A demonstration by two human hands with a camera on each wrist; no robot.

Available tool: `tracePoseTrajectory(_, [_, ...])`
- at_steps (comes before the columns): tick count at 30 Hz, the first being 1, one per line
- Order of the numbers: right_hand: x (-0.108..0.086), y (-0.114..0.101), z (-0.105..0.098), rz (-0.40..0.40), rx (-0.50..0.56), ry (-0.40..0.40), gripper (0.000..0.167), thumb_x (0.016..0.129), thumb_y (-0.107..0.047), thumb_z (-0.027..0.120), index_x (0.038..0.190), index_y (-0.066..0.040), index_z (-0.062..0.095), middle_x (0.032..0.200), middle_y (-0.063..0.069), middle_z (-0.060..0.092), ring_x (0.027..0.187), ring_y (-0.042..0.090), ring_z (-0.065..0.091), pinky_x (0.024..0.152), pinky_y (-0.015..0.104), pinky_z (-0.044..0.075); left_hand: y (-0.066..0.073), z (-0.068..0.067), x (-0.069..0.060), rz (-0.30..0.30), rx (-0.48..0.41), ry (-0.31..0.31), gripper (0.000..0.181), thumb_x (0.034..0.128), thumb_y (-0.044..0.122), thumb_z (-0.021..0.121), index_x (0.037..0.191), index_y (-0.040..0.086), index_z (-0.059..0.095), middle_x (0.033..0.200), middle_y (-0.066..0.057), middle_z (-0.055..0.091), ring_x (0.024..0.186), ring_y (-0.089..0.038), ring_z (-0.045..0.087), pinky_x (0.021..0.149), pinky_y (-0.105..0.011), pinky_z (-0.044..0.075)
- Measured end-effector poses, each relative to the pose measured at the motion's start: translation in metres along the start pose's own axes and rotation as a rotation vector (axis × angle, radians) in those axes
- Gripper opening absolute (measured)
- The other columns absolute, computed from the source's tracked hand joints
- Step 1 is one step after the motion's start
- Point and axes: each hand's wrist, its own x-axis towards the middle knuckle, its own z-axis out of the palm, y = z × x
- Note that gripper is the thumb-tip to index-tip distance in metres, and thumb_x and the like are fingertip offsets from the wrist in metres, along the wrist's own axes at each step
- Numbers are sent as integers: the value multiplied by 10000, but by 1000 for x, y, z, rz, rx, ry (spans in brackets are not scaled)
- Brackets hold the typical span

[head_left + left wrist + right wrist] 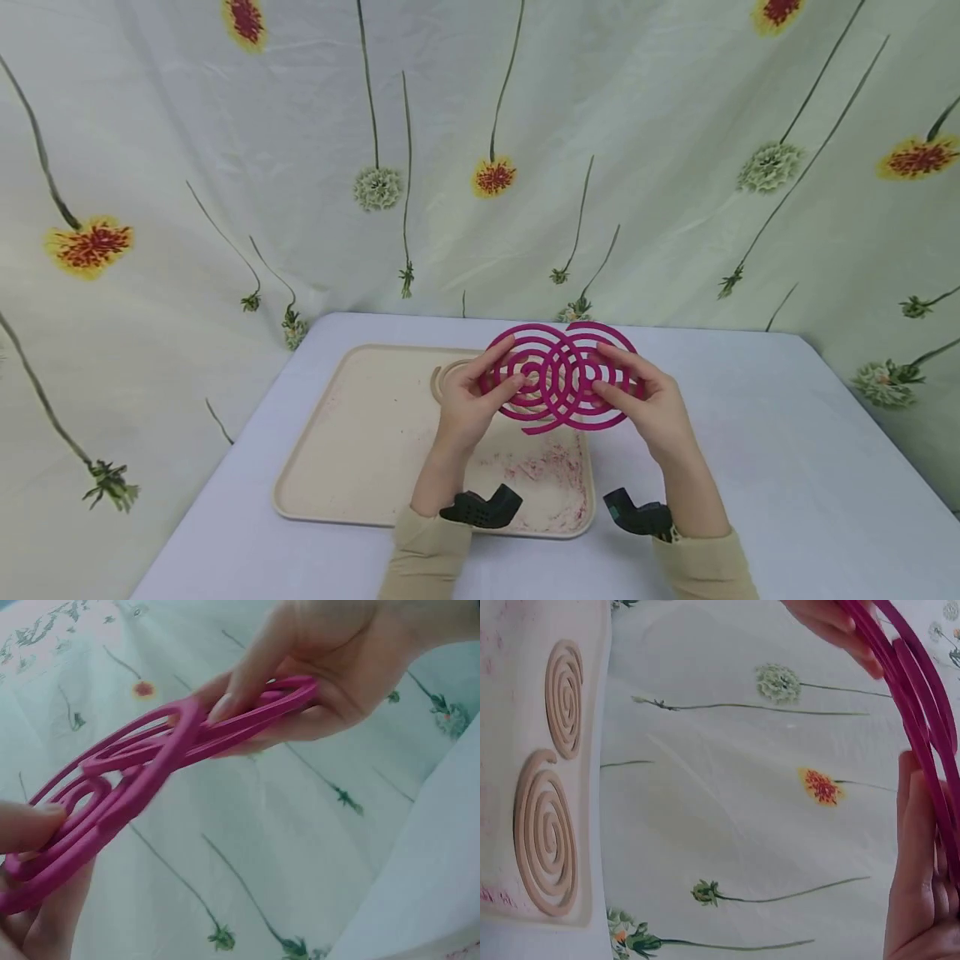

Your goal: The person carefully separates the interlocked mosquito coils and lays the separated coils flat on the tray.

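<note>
Two magenta mosquito coils [531, 331] are held up above the tray, overlapping and interlaced in the middle. My left hand [468, 408] pinches the left coil between thumb and fingers near its centre. On the other side, my right hand [660, 408] grips the right coil the same way, fingers behind and thumb in front. The left wrist view shows the coils [142, 784] at a slant, with a hand at each end. In the right wrist view they appear edge-on at the right border, partly cut off.
A beige tray [360, 450] lies on the white-covered table [750, 433], with reddish crumbs [555, 471] at its near right. Two tan coils, one nearer [547, 840] and one farther [564, 701], lie on it, mostly hidden in the head view. Behind hangs a flower-printed cloth [660, 108].
</note>
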Motion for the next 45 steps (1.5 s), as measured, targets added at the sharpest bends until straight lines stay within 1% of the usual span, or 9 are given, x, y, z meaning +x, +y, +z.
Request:
tracePoseTrajectory(7, [2,2,27,33,172,257,457,867,-21,649,1306,-36,527,1251,46,508,1112,205,553,805,272,520,-4,17,-1,52,-53,117,576,867,-64,609,1403,32,420,1375,-176,457,1225,-301,489,891,-347,480])
tracePoseTrajectory(10, [2,3,34,14,174,333,477,867,-35,653,1323,-61,516,1285,41,498,1156,231,509,812,247,513,-3,18,-2,55,-56,69,665,879,-67,589,1465,86,316,1442,-121,380,1250,-283,462,899,-329,476])
tracePoseTrajectory(16, [2,3,37,-50,186,353,529,895,-51,620,1391,-124,452,1345,29,468,1197,230,478,841,247,500,-5,16,-1,77,-58,-149,878,894,-7,594,1519,167,3,1529,-113,162,1296,-344,374,972,-383,431])
tracePoseTrajectory(20, [2,1,30,-19,188,266,539,915,-49,587,1417,-142,413,1372,24,426,1184,217,484,839,257,504,-3,10,-1,35,-19,-231,900,887,147,652,1520,220,16,1522,-45,177,1296,-286,367,998,-435,413])
tracePoseTrajectory(28, [-1,2,-11,-51,43,-90,498,853,58,613,1320,-20,458,1262,53,460,1102,175,521,783,274,535,6,-24,-2,42,-14,-397,519,916,173,619,1309,-118,444,1287,-210,514,1018,-160,562,831,-249,514])
tracePoseTrajectory(34, [-3,3,-33,-46,-73,-392,365,838,29,643,1192,5,557,1033,94,578,763,177,618,639,318,571,12,-35,-7,-142,127,-662,392,872,110,669,1228,-34,591,1158,-136,636,727,-105,543,667,-240,522])
tracePoseTrajectory(37, [-4,5,-40,-39,-110,-537,310,854,11,632,1162,-14,611,888,98,603,645,186,569,576,297,546,12,-36,-8,-186,180,-731,352,861,101,679,1190,-13,628,1065,-116,674,650,-89,488,604,-207,475])
tracePoseTrajectory(41, [-3,6,-46,-69,-116,-662,273,886,32,576,1149,2,641,740,67,585,547,180,465,524,272,484,13,-37,-8,-208,195,-710,336,867,100,669,1178,-23,632,947,-121,686,594,-67,468,574,-189,445])
tracePoseTrajectory(45, [-4,6,-46,-66,-113,-595,315,896,15,575,1208,-4,614,939,59,644,661,165,538,588,277,527,10,-37,-7,-193,167,-553,367,878,116,661,1215,-21,609,974,-160,651,724,-95,556,656,-219,506])
